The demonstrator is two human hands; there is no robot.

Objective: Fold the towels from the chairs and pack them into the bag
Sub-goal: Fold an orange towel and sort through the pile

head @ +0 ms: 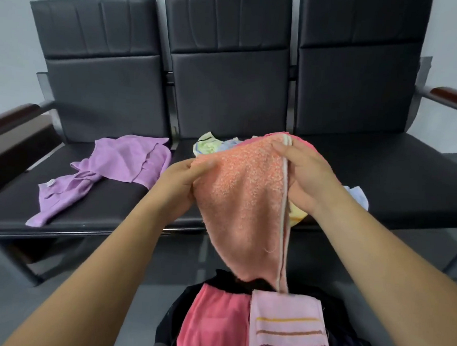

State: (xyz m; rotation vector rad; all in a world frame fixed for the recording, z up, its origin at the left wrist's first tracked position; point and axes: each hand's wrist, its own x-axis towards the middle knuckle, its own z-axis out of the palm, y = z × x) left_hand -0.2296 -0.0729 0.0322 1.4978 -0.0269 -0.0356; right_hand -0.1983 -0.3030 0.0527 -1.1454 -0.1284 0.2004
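Peach terry towel (243,200) held up over black bag (167,327), left hand (179,186) pinching one top corner, right hand (306,180) gripping the other; purple towel (109,173) crumpled on left chair seat (14,208).

orange towel (243,200) held up, hanging | purple towel (109,171) crumpled on seat | black bag (231,285) holds pink folded towels (287,334)

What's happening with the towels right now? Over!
Left hand and right hand grip the orange towel by its top edge. It hangs over the black bag, folded towels already inside. Purple towel waiting on the chairs; nothing blocking.
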